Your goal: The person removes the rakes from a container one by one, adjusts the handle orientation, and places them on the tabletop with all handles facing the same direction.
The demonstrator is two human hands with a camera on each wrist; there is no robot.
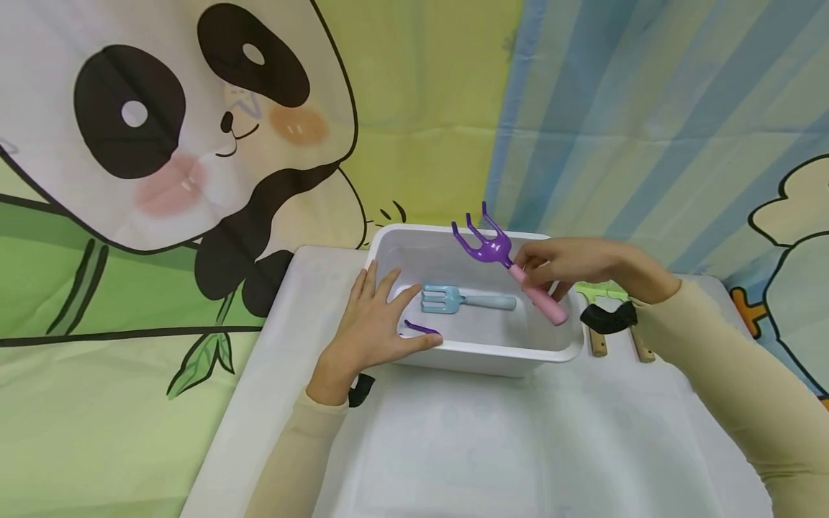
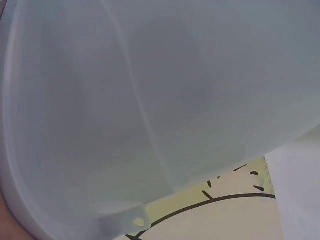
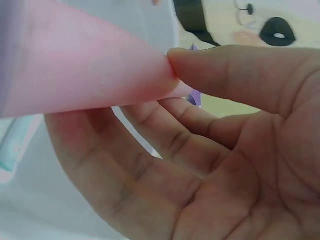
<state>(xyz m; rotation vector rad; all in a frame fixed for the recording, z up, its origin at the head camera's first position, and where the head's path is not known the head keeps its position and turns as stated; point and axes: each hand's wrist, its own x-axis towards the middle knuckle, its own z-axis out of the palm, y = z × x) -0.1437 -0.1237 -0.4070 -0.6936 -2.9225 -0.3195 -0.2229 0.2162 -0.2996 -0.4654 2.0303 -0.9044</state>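
My right hand (image 1: 570, 265) pinches the pink handle (image 3: 100, 65) of a purple three-pronged hand rake (image 1: 494, 250). It holds the rake tilted over a white plastic bin (image 1: 492, 351), prongs pointing up and to the left. My left hand (image 1: 372, 324) rests at the bin's left end with its fingers spread and the thumb along the front rim. Inside the bin lies a light blue hand fork (image 1: 442, 299), its handle toward the right. A thin purple piece (image 1: 421, 328) shows beside the left thumb, the rest of it hidden by the hand and the bin wall.
Right of the bin, partly behind my right wrist, lie green tools (image 1: 599, 289) with wooden handles (image 1: 599, 344). Everything stands on a white-covered table (image 1: 453, 446). A printed cloth with a panda (image 1: 278, 144) hangs behind and to the left.
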